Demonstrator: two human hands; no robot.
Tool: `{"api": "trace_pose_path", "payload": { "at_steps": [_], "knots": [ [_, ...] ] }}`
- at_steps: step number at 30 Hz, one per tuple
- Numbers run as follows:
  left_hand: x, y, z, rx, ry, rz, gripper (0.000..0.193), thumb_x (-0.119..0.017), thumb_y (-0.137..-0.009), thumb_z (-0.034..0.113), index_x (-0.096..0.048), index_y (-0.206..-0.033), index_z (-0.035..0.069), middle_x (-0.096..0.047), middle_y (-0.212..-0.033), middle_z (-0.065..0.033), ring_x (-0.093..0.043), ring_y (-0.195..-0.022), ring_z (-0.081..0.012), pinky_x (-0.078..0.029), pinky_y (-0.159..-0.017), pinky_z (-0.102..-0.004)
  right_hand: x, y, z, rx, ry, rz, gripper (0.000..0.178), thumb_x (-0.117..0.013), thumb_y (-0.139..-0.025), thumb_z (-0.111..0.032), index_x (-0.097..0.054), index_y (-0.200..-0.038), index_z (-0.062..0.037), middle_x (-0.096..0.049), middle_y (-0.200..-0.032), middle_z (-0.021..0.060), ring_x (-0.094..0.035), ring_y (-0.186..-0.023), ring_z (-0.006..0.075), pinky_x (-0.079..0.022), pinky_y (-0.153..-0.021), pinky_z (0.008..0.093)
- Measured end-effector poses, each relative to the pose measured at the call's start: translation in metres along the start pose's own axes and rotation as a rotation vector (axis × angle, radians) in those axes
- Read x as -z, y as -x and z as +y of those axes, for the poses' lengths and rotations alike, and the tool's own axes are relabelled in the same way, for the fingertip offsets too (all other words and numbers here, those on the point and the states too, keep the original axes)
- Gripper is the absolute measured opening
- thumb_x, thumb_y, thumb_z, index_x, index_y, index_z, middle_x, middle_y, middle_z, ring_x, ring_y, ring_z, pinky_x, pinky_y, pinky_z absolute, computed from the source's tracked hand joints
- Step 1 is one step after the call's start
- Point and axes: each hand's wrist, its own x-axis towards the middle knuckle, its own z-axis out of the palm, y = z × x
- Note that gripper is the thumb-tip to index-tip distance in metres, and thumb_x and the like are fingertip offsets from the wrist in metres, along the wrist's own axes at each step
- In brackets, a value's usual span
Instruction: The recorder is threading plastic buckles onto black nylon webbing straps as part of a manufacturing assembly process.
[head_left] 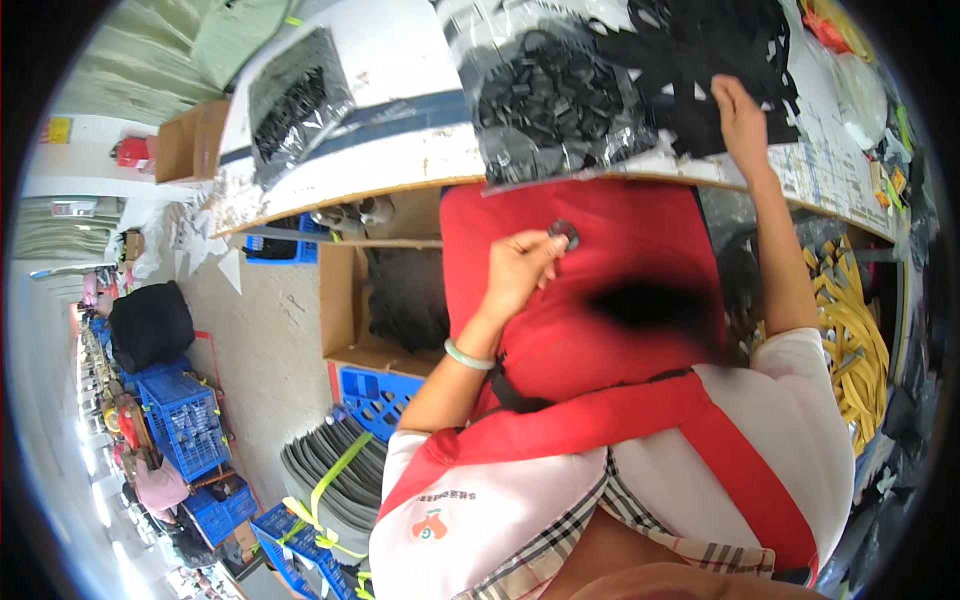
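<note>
My left hand point(522, 268) is raised over the red apron on my lap, pinching a small black buckle point(565, 234) between thumb and fingers. On the table to the right, my right hand point(742, 125) reaches over a pile of black webbing straps point(690, 50), with its fingers drawn together. Its fingertips are against the straps, and what they grip is hidden. Between the hands, farther off, an opened clear plastic bag point(500, 165) holds many small black buckles point(548, 88) like the one I hold.
Another bag of black parts point(290, 105) lies on the table's left. Below the table edge stands a cardboard box point(345, 300) with dark material. Yellow straps point(850, 340) hang at the right. Blue crates point(185, 420) and bundled grey strips point(330, 470) are on the left, with people farther back.
</note>
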Motion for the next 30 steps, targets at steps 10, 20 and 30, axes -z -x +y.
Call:
{"api": "trace_pose_path", "payload": {
  "at_steps": [10,20,30],
  "knots": [
    [-0.018,0.007,0.036,-0.276,0.054,0.164,0.007,-0.071,-0.083,0.005,-0.070,-0.088,-0.001,-0.060,-0.067,0.0017,-0.048,-0.053,-0.0008,-0.036,-0.046,-0.0170,0.004,0.078,-0.202,-0.586,-0.918,-0.884,0.018,-0.060,-0.092,-0.021,-0.061,-0.090,-0.0037,-0.057,-0.063,0.0007,-0.051,-0.049,0.0048,-0.040,-0.043,0.0203],
    [-0.010,0.007,0.024,-0.642,-0.471,0.280,0.011,-0.071,-0.077,-0.002,-0.067,-0.087,-0.002,-0.055,-0.066,-0.0035,-0.051,-0.058,-0.0089,-0.040,-0.052,-0.0227,-0.013,0.093,-0.205,-0.906,-1.117,-0.858,0.019,-0.061,-0.091,-0.023,-0.060,-0.088,-0.0045,-0.055,-0.060,0.0017,-0.048,-0.041,0.0066,-0.037,-0.038,0.0205],
    [-0.011,0.005,0.017,-0.599,-0.339,0.262,0.013,-0.071,-0.078,0.001,-0.068,-0.090,0.001,-0.058,-0.069,-0.0079,-0.056,-0.057,-0.0165,-0.045,-0.054,-0.0276,-0.037,0.108,-0.196,-0.916,-1.285,-0.728,0.024,-0.064,-0.090,-0.024,-0.059,-0.100,-0.0028,-0.058,-0.067,0.0027,-0.052,-0.049,0.0079,-0.043,-0.045,0.0203]
  ]
}}
